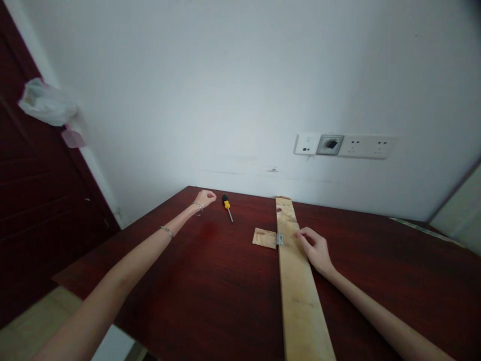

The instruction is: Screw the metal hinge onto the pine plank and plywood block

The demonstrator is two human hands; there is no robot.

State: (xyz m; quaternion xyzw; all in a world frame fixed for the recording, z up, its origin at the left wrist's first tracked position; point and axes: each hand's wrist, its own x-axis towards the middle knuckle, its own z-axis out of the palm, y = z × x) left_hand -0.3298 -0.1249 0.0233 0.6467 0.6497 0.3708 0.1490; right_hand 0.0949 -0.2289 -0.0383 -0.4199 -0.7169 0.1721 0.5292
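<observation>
A long pale wooden board (300,296) lies on the dark red table, running from the wall toward me. Against its left edge sits a small wooden block (264,238), joined to it by a metal hinge (280,239). My right hand (316,250) is at the board's right edge, thumb and fingertips pinched together; anything between them is too small to make out. My left hand (205,198) is curled closed near the table's far left corner, its contents hidden. Just right of it lies a screwdriver (227,205) with a black and yellow handle, its shaft pointing toward me.
The table (218,291) meets a white wall (225,100) at the back. Sockets (353,146) are set in the wall above the board. A plastic bag (50,103) hangs by the dark red door (33,190) at left. A thin strip (424,230) lies at the far right.
</observation>
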